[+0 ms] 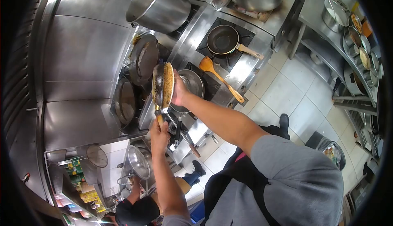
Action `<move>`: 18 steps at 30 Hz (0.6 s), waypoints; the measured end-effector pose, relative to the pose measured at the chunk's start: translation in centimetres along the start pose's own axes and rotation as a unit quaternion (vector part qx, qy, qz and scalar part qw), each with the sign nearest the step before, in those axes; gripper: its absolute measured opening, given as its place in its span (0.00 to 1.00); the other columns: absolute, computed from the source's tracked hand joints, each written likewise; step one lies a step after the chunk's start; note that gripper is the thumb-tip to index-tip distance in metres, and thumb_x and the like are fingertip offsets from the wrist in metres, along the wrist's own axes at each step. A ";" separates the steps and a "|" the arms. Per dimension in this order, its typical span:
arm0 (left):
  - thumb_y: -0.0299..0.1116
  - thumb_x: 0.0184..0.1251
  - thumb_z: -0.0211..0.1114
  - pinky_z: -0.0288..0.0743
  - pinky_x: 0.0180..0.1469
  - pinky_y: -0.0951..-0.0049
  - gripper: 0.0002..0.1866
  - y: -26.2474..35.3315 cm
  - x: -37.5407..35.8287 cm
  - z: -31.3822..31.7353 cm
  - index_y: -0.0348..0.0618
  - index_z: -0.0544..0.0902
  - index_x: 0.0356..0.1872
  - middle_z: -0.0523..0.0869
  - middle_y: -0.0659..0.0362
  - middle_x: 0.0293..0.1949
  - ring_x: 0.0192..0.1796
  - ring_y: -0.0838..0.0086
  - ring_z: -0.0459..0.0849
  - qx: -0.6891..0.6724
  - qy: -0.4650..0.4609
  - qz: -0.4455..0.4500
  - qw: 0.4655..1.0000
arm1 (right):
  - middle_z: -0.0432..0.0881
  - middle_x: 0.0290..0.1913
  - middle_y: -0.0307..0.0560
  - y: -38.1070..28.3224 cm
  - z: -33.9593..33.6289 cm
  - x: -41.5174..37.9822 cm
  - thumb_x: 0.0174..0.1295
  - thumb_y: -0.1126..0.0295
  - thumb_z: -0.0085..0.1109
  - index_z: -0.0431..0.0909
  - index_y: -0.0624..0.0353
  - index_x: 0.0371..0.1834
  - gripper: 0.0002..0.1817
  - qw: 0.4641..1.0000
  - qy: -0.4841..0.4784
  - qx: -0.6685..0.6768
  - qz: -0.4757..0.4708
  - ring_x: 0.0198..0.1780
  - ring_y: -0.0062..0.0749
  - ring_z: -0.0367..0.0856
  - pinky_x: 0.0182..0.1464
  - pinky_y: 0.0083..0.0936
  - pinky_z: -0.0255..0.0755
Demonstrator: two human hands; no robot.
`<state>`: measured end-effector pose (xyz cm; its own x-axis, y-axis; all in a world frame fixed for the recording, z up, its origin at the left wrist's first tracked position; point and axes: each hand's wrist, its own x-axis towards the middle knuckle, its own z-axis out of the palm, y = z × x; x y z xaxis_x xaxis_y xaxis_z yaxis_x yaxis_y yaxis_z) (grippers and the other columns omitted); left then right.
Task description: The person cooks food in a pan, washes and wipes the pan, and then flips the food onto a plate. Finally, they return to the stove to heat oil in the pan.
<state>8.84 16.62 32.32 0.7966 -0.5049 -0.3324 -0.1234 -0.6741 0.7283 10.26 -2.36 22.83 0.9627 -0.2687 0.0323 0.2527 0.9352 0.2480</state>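
Note:
My left hand point(159, 136) is closed around the handle of a dark frying pan point(158, 87), which is tipped up on its side. My right hand point(179, 90) supports a light-rimmed plate point(172, 80) from its outer side. Facing the pan's inside, the plate also stands nearly on edge. A browned, yellowish round of food point(167, 86), perhaps an omelette, shows between pan and plate. Beneath my right hand another pan point(196, 84) rests on the stove.
A frying pan point(223, 39) sits on a burner, near a wooden spatula point(217, 76) on the stove edge. Large pots point(159, 6) stand behind. At lower left, another person point(137, 211) works by a metal bowl point(138, 162). Shelves with pans point(335, 17) line the right.

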 end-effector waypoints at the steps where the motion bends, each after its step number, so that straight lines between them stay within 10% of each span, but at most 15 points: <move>1: 0.29 0.73 0.56 0.58 0.18 0.83 0.17 -0.2 0.0 0.1 0.40 0.71 0.61 0.70 0.67 0.24 0.18 0.87 0.65 0.000 0.000 -0.001 1.000 | 0.81 0.54 0.47 0.0 -0.3 0.1 0.65 0.30 0.37 0.75 0.51 0.60 0.39 1.000 0.004 -0.002 0.003 0.54 0.43 0.79 0.60 0.44 0.71; 6: 0.32 0.71 0.58 0.78 0.43 0.62 0.25 -3.5 1.3 0.8 0.32 0.67 0.65 0.85 0.42 0.42 0.39 0.51 0.86 0.246 0.070 0.139 0.957 | 0.83 0.49 0.46 0.4 -2.3 1.1 0.63 0.30 0.42 0.79 0.51 0.55 0.37 1.000 0.031 -0.005 0.001 0.48 0.41 0.81 0.54 0.42 0.74; 9: 0.34 0.70 0.57 0.73 0.55 0.55 0.28 -0.3 -1.3 2.8 0.30 0.66 0.67 0.81 0.32 0.50 0.53 0.38 0.80 0.302 0.115 0.179 0.929 | 0.83 0.49 0.46 0.6 -0.4 -0.2 0.63 0.30 0.43 0.79 0.52 0.54 0.37 1.000 0.014 0.022 -0.009 0.49 0.41 0.81 0.55 0.43 0.74; 18: 0.31 0.70 0.55 0.75 0.45 0.51 0.31 3.2 -5.7 5.6 0.27 0.57 0.70 0.83 0.33 0.40 0.43 0.39 0.82 0.350 0.037 0.209 0.912 | 0.78 0.62 0.49 -2.9 0.9 -6.8 0.62 0.29 0.39 0.74 0.51 0.64 0.42 0.989 -0.087 0.080 -0.084 0.61 0.47 0.76 0.65 0.51 0.66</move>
<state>0.53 14.33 33.16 0.6282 -0.7762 -0.0534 -0.7525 -0.6236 0.2119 2.86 -3.45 22.71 0.8739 -0.4652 0.1411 0.3750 0.8298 0.4134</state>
